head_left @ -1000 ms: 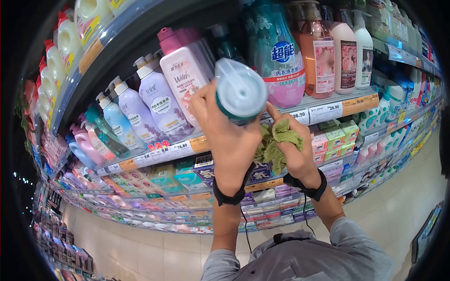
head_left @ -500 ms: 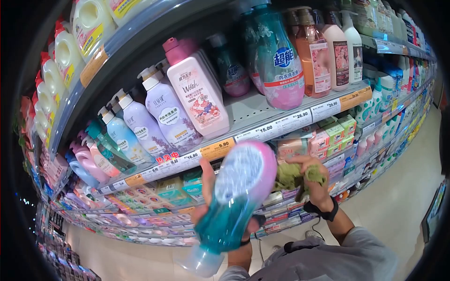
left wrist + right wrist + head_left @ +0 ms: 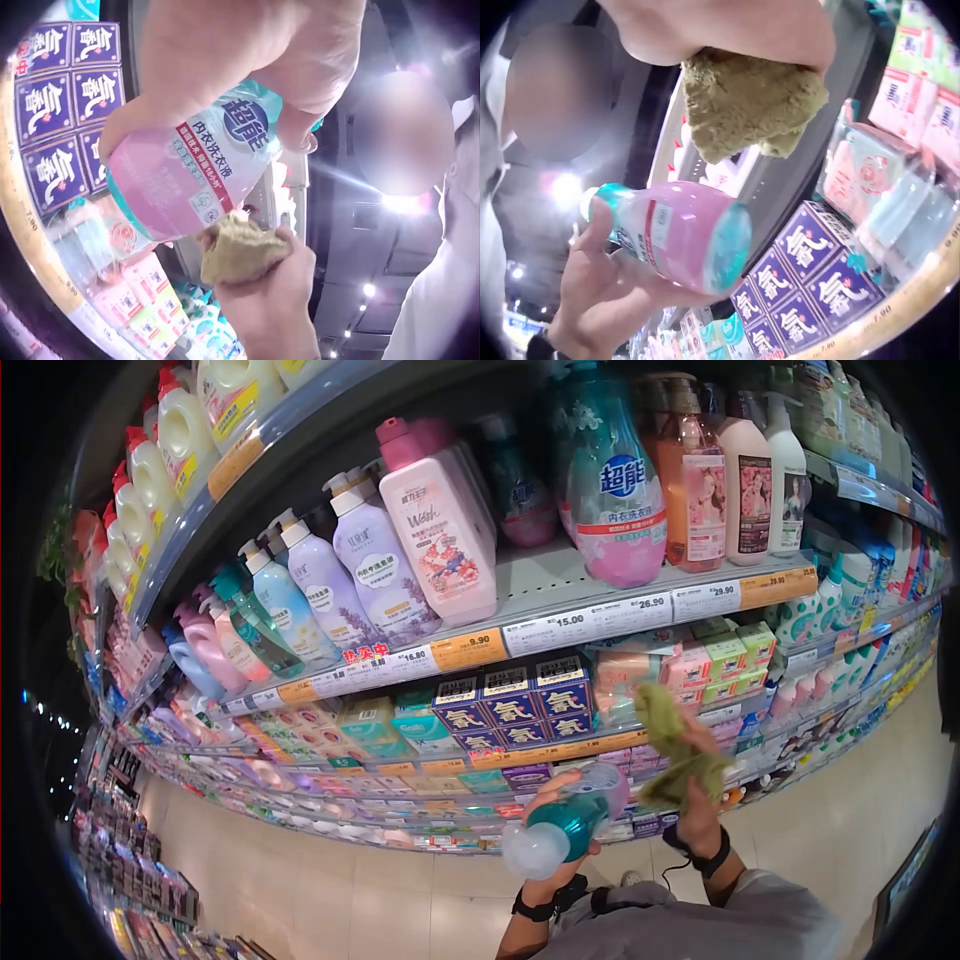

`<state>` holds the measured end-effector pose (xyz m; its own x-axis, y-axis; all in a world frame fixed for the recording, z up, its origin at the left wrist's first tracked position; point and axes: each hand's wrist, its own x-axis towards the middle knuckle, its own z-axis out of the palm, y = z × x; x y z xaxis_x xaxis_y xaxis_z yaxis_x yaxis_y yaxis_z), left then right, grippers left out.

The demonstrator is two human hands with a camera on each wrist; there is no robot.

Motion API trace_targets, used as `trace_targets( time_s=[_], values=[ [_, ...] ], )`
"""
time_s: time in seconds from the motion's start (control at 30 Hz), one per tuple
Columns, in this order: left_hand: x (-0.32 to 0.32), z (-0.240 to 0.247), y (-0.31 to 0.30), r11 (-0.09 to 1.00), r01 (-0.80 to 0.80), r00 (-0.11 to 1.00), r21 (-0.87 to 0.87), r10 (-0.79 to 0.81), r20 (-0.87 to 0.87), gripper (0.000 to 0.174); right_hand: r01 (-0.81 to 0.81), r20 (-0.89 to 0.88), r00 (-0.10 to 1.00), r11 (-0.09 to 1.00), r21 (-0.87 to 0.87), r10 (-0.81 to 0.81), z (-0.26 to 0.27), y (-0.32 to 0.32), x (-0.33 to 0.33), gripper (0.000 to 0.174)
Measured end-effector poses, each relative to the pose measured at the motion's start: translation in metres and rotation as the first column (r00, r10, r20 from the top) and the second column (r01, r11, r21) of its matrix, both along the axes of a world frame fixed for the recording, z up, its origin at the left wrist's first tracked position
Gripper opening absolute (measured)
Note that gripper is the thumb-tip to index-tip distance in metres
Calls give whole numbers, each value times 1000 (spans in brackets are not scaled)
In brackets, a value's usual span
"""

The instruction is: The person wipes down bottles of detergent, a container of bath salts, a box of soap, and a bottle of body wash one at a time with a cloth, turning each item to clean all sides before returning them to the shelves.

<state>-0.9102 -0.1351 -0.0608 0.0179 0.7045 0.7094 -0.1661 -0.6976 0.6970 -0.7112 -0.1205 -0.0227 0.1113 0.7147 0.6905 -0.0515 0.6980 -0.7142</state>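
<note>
My left hand [image 3: 545, 807] [image 3: 247, 60] grips a teal and pink bottle [image 3: 572, 822] [image 3: 180, 176] [image 3: 682, 232] with a clear cap, held tilted in front of the lower shelves, its cap end toward my body. In the right wrist view the fingers and thumb of that hand [image 3: 604, 292] lie around the bottle. My right hand [image 3: 700, 810] [image 3: 270, 300] [image 3: 727, 30] holds a crumpled olive-green cloth [image 3: 672, 750] [image 3: 244, 251] [image 3: 750, 101] just right of the bottle. In the head view the cloth and bottle are apart.
Pump bottles [image 3: 437, 525] and more teal and pink bottles [image 3: 612, 480] stand on the shelf [image 3: 545, 585], with a gap between them. Below are purple boxes [image 3: 512, 705] and soap packs [image 3: 690, 665]. Large white jugs [image 3: 185, 435] line the upper left shelf.
The bottle has come down from in front of the shelf toward my body, turning over on the way, still in my left hand. My right hand has moved down and right with the cloth.
</note>
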Motion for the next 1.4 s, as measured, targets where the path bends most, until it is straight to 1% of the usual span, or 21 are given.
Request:
trace_targets(
  time_s=[0.07,0.1,0.17,0.2,0.3,0.33,0.4,0.5,0.57,0.63,0.73,0.77,0.83,0.87,0.9,0.97,1.03,1.1,1.23,1.3,1.4],
  values=[
    [15,-4,-5,999,17,999,-41,-19,-49,78,-114,139,984,993,18,110,0,-10,-2,49],
    [20,-13,-9,994,-18,989,-112,1,-146,77,-198,202,961,980,30,188,-1,-15,-5,51],
    [27,-43,-25,963,-111,940,-247,22,-340,75,-198,246,953,978,69,176,6,-30,-12,51],
    [32,-47,-30,926,-40,965,-375,-62,-256,76,-199,262,950,976,94,168,9,-34,-11,50],
    [45,-50,-42,891,-146,953,-431,10,-302,73,-258,279,936,958,128,215,11,-34,-2,50],
    [44,-50,-42,833,-53,980,-551,-62,-187,73,-273,290,929,955,113,231,8,-34,2,50],
    [45,-37,-41,888,-66,985,-456,-16,-174,74,-293,327,913,950,104,246,-1,-25,8,51],
    [50,-8,-21,967,-23,980,-254,-28,-195,74,-228,350,907,972,-61,235,-12,-20,19,52],
    [52,0,-15,986,-11,964,-164,-33,-262,72,-212,214,951,974,-76,224,-27,-20,19,56],
    [52,-4,-6,986,64,965,-155,-101,-243,69,-177,110,976,978,-114,190,-23,-25,14,57],
    [53,-5,-5,980,117,969,-161,-148,-199,70,-137,138,982,990,39,130,-7,-32,3,59],
    [50,-8,-7,967,121,970,-225,-163,-183,71,-126,145,983,987,98,111,-2,-33,-1,59],
    [42,-25,-6,927,134,970,-350,-195,-146,73,-138,265,960,978,155,94,-2,-24,-6,59],
    [37,-57,-1,903,85,978,-422,-157,-139,78,-127,325,943,977,174,65,-6,-16,-9,58],
    [34,-50,-2,926,82,980,-368,-141,-138,79,-118,380,924,975,191,37,-13,-10,-12,58],
    [22,-22,3,965,68,985,-253,-106,-139,82,-115,364,928,990,76,79,-25,-4,-20,59],
    [11,-21,3,948,95,982,-304,-138,-126,82,-125,368,920,991,-52,135,-26,-3,-27,59],
    [3,-19,0,918,133,982,-373,-174,-77,79,-118,325,940,993,19,106,-13,-12,-43,60],
    [-4,-28,-6,937,113,981,-330,-159,-115,75,-148,338,937,979,143,92,3,-20,-54,59],
    [-8,-22,-6,968,69,988,-241,-100,-119,73,-167,346,932,977,136,111,-6,-14,-55,57],
    [-22,-11,1,980,116,977,-160,-142,-158,74,-139,339,933,989,43,116,-23,-3,-54,54]
  ],
)
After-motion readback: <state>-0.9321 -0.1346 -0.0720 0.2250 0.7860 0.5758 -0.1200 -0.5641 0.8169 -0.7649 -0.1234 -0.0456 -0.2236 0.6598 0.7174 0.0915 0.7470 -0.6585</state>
